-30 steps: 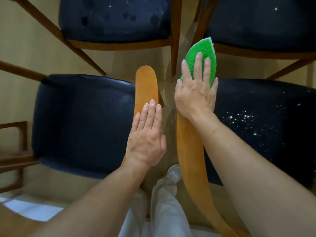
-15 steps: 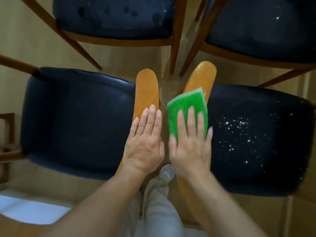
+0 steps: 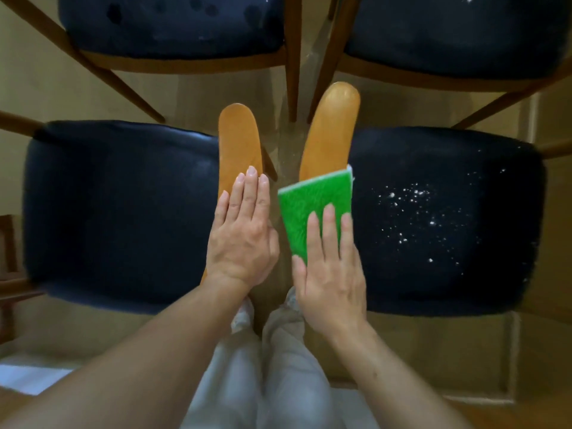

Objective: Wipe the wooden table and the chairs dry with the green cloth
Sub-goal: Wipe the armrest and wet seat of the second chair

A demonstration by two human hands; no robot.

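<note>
The folded green cloth (image 3: 312, 209) lies on the curved wooden backrest of the right chair (image 3: 331, 125), pressed flat under the straight fingers of my right hand (image 3: 329, 274). My left hand (image 3: 243, 233) rests flat, fingers together, on the wooden backrest of the left chair (image 3: 240, 140). The right chair's dark seat (image 3: 439, 221) carries a scatter of white droplets. The left chair's dark seat (image 3: 117, 212) shows no such droplets. Both backrests run down under my hands and arms, so their near parts are hidden.
Two more dark-seated wooden chairs (image 3: 173, 29) (image 3: 458, 35) stand across from me, with spots on their seats. Their wooden legs (image 3: 292, 69) come down into the narrow gap between the two near backrests. My legs in light trousers (image 3: 275, 366) stand below.
My right hand has slid the green cloth along the right backrest from its far tip toward me. The left hand has stayed on the left backrest.
</note>
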